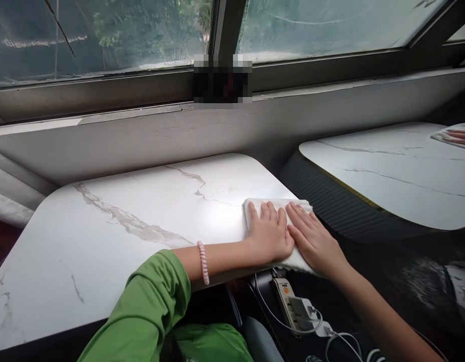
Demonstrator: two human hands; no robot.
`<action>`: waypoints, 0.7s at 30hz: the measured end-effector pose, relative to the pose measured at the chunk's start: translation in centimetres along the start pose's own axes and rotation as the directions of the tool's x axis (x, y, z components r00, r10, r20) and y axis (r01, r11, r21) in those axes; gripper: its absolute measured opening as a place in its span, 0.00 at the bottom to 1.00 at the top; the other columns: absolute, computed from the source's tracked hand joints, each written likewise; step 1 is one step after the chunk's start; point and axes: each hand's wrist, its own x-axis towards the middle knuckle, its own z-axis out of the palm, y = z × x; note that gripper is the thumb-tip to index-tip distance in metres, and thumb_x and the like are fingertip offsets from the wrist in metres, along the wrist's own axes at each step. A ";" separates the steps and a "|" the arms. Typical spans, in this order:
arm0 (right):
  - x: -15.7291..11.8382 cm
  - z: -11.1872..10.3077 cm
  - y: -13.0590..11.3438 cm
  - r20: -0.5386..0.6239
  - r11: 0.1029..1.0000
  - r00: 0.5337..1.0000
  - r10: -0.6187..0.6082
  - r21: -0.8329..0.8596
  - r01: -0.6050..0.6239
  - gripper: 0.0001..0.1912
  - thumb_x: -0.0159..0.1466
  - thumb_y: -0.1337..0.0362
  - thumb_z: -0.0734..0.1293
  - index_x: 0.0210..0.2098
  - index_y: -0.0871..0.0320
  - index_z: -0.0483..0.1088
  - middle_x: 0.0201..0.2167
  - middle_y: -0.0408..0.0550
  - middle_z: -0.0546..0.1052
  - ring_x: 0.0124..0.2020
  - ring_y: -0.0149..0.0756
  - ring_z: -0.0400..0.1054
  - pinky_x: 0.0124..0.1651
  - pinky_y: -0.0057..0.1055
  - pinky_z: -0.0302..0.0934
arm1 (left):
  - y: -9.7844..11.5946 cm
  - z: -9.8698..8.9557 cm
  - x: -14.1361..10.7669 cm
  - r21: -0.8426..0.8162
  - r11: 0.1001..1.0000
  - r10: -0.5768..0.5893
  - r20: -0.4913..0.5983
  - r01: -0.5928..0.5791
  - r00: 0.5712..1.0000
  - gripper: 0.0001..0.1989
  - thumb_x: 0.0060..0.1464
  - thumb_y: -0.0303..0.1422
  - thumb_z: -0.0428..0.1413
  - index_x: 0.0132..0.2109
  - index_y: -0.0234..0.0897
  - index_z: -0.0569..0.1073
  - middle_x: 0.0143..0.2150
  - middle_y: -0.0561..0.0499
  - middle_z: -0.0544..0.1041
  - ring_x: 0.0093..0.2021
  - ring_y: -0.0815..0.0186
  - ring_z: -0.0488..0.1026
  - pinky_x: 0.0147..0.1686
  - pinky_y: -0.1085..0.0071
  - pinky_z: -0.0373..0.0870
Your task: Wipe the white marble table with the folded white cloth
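A folded white cloth (300,260) lies at the right end of a white marble-patterned table (115,271). My left hand (269,232) rests flat on the cloth, fingers spread and pointing away from me. Beside it, touching it, my right hand (315,241) presses on the cloth's right part with its fingers stretched out. The cloth reaches over the table's right edge. A pink coiled band (203,263) circles my left wrist, below a pushed-up green sleeve.
Beneath the table's right corner sits a power strip (286,301) with white chargers and cables. A second marble-patterned table (398,171) stands to the right, with a dark ribbed surface (326,198) beside it. Windows and a sill (149,130) run along the back.
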 end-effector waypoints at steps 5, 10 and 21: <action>-1.0 -0.1 -1.5 -0.022 1.000 1.000 0.018 0.007 -0.018 0.30 0.69 0.57 0.45 0.69 0.56 0.43 0.67 0.51 0.55 0.66 0.44 0.48 0.66 0.52 0.46 | 0.1 -0.4 -1.4 -0.009 1.000 0.022 0.021 -0.022 1.000 0.30 0.63 0.37 0.35 0.67 0.25 0.53 0.68 0.35 0.54 0.67 0.50 0.50 0.63 0.44 0.44; -0.2 0.2 -1.1 -0.013 0.999 1.000 0.004 -0.038 -0.004 0.30 0.68 0.58 0.45 0.68 0.59 0.47 0.66 0.53 0.57 0.66 0.43 0.49 0.66 0.50 0.47 | -0.2 -0.5 -1.2 -0.007 1.000 0.026 0.029 -0.026 0.999 0.30 0.63 0.37 0.35 0.67 0.24 0.51 0.68 0.36 0.54 0.68 0.51 0.49 0.64 0.43 0.42; 10.7 3.8 -3.2 0.068 0.997 0.995 -0.079 -0.022 0.080 0.29 0.67 0.62 0.46 0.66 0.60 0.53 0.65 0.54 0.59 0.66 0.44 0.50 0.65 0.50 0.49 | -7.6 -1.0 2.9 0.046 0.982 -0.185 0.051 0.182 0.981 0.29 0.62 0.34 0.37 0.66 0.20 0.54 0.68 0.38 0.53 0.69 0.56 0.46 0.67 0.60 0.39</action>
